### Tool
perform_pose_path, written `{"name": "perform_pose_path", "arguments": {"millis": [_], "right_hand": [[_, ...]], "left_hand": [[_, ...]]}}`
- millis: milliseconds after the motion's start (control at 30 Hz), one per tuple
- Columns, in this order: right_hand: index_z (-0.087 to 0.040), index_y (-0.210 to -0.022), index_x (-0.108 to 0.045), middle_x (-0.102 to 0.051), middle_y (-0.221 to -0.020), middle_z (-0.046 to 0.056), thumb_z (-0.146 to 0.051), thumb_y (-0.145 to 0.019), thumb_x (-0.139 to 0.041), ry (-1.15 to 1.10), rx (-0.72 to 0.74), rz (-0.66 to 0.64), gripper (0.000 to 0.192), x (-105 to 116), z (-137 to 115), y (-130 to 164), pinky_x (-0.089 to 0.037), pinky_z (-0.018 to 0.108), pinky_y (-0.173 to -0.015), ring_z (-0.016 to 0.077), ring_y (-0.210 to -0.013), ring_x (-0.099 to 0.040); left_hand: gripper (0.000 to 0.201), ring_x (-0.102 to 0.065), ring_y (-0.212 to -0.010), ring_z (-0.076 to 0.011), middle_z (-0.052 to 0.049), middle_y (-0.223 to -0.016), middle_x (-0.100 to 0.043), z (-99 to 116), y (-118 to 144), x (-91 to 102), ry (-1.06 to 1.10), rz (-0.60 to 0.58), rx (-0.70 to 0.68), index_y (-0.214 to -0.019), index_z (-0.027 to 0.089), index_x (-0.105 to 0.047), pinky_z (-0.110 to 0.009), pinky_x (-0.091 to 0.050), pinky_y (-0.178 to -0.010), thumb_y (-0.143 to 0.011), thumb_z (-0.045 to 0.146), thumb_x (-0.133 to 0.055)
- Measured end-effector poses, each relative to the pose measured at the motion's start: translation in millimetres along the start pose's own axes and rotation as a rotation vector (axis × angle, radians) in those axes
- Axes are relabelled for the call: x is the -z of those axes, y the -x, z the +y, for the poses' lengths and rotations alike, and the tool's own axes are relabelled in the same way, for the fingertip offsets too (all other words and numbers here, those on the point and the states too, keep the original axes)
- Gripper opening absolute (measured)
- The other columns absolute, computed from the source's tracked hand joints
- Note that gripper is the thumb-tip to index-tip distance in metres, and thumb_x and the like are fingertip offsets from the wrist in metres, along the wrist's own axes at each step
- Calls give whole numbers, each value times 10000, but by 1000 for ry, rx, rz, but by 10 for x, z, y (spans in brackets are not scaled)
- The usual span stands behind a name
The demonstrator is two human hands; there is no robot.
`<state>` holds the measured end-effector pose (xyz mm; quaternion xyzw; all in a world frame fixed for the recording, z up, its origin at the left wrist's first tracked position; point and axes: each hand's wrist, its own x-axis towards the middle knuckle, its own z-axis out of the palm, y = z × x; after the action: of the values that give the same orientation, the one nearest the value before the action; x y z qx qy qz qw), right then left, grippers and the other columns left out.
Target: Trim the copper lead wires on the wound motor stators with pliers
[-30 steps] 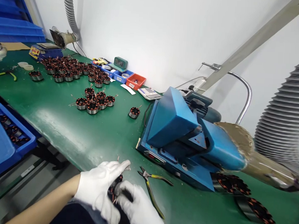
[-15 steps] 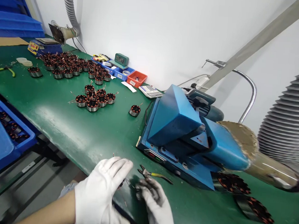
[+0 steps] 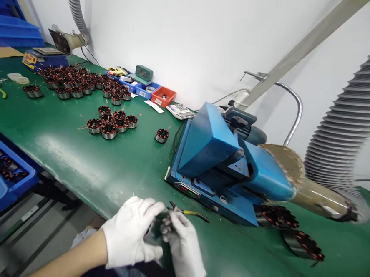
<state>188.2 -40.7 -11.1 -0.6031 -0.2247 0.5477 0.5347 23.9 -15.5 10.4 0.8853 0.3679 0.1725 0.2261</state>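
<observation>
at the bench edge, left hand point(image 3: 129, 231) and right hand point(image 3: 183, 247) cup a stator point(image 3: 154, 230).

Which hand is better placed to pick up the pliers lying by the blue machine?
Probably the right hand: its fingertips are just short of the pliers, while the left hand cups the wound stator.

Pliers point(image 3: 189, 213) lie on the bench point(image 3: 108, 167) before the machine point(image 3: 221, 161); stators point(image 3: 110, 123) cluster to its left, bins point(image 3: 153, 92) behind them by the wall.
</observation>
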Motion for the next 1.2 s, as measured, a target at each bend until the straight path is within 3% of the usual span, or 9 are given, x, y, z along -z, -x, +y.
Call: {"name": "perform_pose_path", "arguments": {"millis": [200, 300, 433, 567, 667, 767, 933, 1067, 1200], "right_hand": [[-181, -766, -734, -728, -758, 56, -440, -618, -788, 195, 101, 161, 303, 268, 142, 140, -532, 299, -716, 201, -721, -642], [-203, -946, -754, -734, -1043, 111, -431, -663, -744, 334, 161, 112, 363, 263, 362, 195, -495, 444, -929, 296, -978, -657], [-251, -984, -751, -739, -1051, 94, -313, -785, -664, 501, 458, -8, 226, 294, 515, 177, -527, 417, -910, 267, -963, -684], [-258, -1112, -698, -715, -1106, 108, -230, -811, -617, 698, 732, -82, 312, 344, 441, 154, -486, 446, -928, 272, -1017, -648], [-214, -911, -745, -724, -923, 124, -331, -776, -623, 667, 527, -119, 217, 260, 312, 196, -451, 461, -884, 285, -905, -623], [-209, -608, -598, -585, -598, 39, -435, -781, -584, 521, 233, -144, 285, 105, 204, 245, -477, 340, -630, 195, -602, -547], [-251, -560, -393, -379, -414, -54, -496, -845, -350, 330, -39, -282, 378, 70, 84, 253, -347, 265, -323, 133, -316, -394], [-202, -736, -593, -659, -703, 47, -404, -761, -605, 454, 120, -102, 204, 216, 67, 287, -514, 327, -651, 197, -657, -627], [-203, -1017, -693, -712, -1021, 143, -354, -737, -642, 712, 439, -23, 322, 221, 166, 318, -437, 474, -908, 303, -953, -631]], "left_hand": [[109, -549, -911, -226, -50, -1110, -581, -21, -16, -100, -35, 42, 3, -948, 198, -553, -430, -394, -890, -884, 200, -464], [126, -533, -774, -205, -24, -847, -593, -30, -39, -126, -80, 11, -21, -782, 190, -541, -397, -404, -790, -873, 170, -456], [112, -525, -757, -199, -19, -799, -587, -33, -64, -113, -92, 14, -21, -775, 184, -553, -383, -388, -765, -860, 166, -482], [102, -521, -747, -182, -3, -778, -594, -70, -87, -82, -33, -14, -68, -775, 190, -569, -351, -369, -733, -861, 183, -514], [106, -524, -763, -175, 3, -792, -602, -104, -91, -69, -18, -31, -123, -799, 195, -575, -350, -359, -743, -867, 177, -496], [104, -523, -781, -178, 2, -805, -604, -125, -78, -67, -34, -48, -187, -809, 198, -571, -356, -356, -752, -851, 157, -485], [126, -519, -781, -186, -8, -814, -613, -148, -52, -89, -25, -1, -230, -812, 197, -566, -362, -350, -736, -821, 121, -465], [167, -523, -766, -182, -15, -801, -618, -159, -59, -115, 33, 43, -247, -808, 195, -573, -367, -349, -728, -830, 112, -429], [177, -519, -738, -180, -25, -782, -614, -149, -77, -115, 32, 79, -252, -791, 181, -572, -364, -361, -713, -848, 135, -411]]}}
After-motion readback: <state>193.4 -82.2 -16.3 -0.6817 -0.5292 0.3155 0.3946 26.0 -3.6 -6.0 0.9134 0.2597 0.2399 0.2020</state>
